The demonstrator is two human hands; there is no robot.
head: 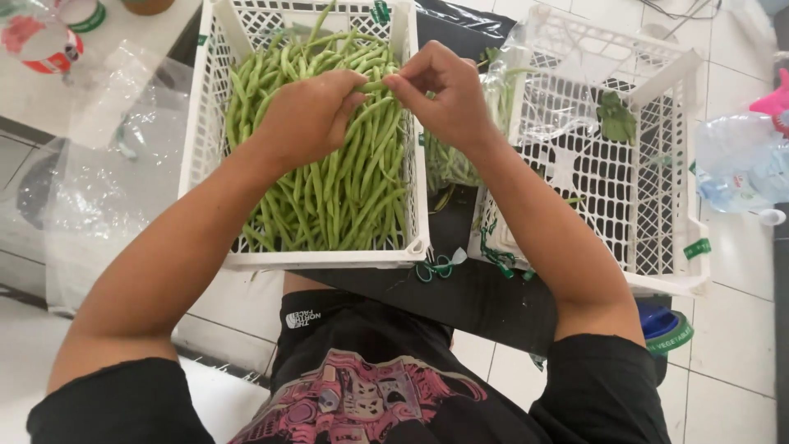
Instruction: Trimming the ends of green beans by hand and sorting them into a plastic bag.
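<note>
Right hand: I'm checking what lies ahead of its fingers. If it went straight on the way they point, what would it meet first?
The right hand points toward the left hand; it would probably meet those fingertips first, over the green beans.

Right of the fingers, the floor point(740, 329) is laid with pale square tiles with thin dark joints, evenly lit. Up and left of the fingers, a white tabletop point(57, 90) stands under clear plastic sheeting point(107, 173). Below the fingers, a black sheet point(468, 296) lies on the tiles.
</note>
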